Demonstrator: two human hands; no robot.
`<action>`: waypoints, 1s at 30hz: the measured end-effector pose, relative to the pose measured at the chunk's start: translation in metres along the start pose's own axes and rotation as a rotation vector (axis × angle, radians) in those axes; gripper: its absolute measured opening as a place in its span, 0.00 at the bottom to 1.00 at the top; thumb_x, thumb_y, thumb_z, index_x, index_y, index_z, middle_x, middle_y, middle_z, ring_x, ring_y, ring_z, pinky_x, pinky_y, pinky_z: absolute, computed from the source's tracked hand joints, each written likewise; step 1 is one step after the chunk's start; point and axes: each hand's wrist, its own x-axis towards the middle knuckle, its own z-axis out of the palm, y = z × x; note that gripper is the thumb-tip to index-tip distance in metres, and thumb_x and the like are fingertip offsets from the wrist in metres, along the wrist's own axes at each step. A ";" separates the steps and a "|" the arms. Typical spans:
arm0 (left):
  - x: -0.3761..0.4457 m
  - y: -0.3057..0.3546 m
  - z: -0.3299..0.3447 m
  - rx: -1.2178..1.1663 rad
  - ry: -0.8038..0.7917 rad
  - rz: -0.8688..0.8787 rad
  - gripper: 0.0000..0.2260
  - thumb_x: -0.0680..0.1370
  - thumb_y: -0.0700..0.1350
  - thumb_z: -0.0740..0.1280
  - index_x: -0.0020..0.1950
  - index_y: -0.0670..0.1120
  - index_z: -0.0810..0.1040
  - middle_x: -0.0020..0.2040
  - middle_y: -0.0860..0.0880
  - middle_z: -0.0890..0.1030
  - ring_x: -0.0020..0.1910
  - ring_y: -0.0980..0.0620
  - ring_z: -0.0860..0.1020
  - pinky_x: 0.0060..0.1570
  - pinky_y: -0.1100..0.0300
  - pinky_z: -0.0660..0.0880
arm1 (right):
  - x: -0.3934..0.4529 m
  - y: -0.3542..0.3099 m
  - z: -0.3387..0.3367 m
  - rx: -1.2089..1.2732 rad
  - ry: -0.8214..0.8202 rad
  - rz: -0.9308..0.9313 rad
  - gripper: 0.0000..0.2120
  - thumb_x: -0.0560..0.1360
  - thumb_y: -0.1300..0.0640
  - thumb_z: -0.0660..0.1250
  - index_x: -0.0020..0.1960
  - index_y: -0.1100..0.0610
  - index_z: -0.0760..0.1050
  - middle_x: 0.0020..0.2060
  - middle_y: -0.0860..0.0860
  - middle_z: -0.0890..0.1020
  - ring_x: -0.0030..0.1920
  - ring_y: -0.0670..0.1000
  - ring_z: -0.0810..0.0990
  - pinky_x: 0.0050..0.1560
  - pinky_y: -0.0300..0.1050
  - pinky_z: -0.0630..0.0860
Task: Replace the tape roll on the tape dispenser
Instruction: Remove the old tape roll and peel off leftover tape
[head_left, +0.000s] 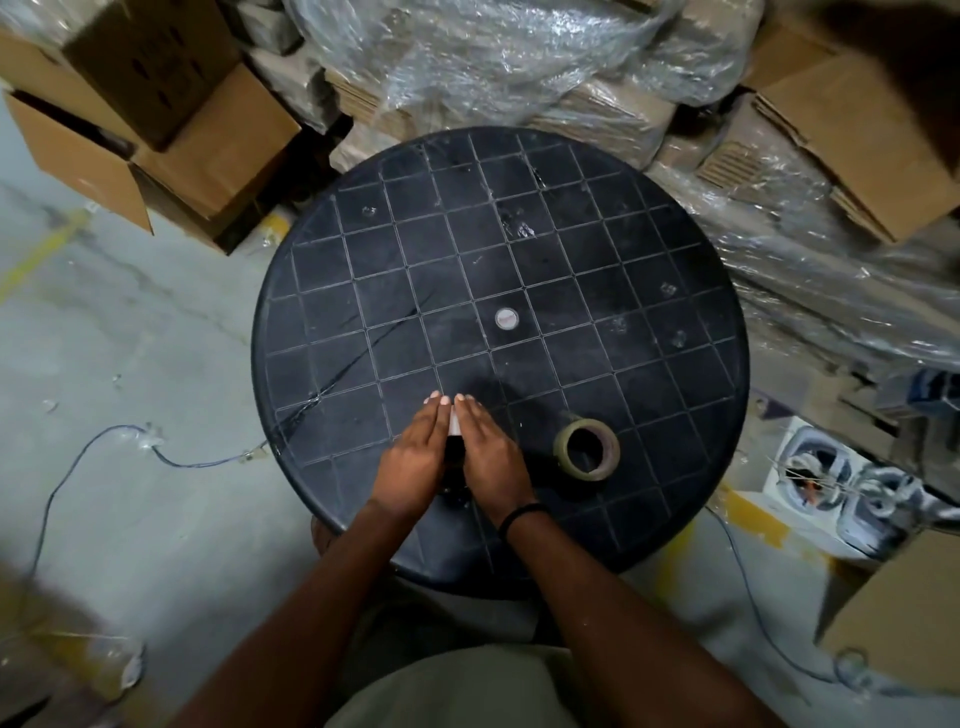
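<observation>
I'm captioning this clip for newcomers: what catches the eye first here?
The round black gridded table fills the middle. At its near edge the left hand and right hand press together around something small and mostly hidden, with a tape roll lying just right of them.

I see both hands, left hand (413, 460) and right hand (491, 457), pressed around something mostly hidden; 1 tape roll (587, 449) lies just beside them on the black table (571, 270).

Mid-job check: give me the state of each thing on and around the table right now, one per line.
Brown packing tape roll: loose on the table, lying flat, untouched.
Round black plastic table: upright, cracked near its left edge.
Left hand: pressed against a small, mostly hidden white-tipped object.
Right hand: pressed against the same object from the other side.
Brown cardboard box: flaps open.
</observation>
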 end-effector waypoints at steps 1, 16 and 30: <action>0.001 -0.001 -0.001 0.006 0.009 0.030 0.41 0.62 0.31 0.78 0.74 0.36 0.67 0.71 0.36 0.72 0.67 0.40 0.75 0.49 0.51 0.81 | 0.000 0.000 -0.001 0.002 -0.005 -0.009 0.27 0.78 0.59 0.49 0.74 0.65 0.66 0.72 0.63 0.71 0.72 0.59 0.70 0.70 0.54 0.71; 0.009 -0.001 0.007 0.021 0.129 0.196 0.27 0.69 0.32 0.73 0.68 0.35 0.74 0.66 0.37 0.77 0.63 0.41 0.78 0.50 0.54 0.80 | 0.000 0.010 0.008 0.068 0.209 0.036 0.23 0.75 0.64 0.54 0.66 0.63 0.77 0.63 0.60 0.80 0.66 0.58 0.78 0.67 0.54 0.75; 0.031 0.012 -0.006 -0.039 0.071 0.068 0.24 0.75 0.41 0.63 0.71 0.39 0.71 0.67 0.38 0.75 0.60 0.39 0.77 0.55 0.50 0.77 | 0.012 0.021 -0.012 0.251 0.231 0.091 0.25 0.70 0.72 0.64 0.66 0.61 0.77 0.65 0.58 0.80 0.67 0.53 0.77 0.69 0.50 0.72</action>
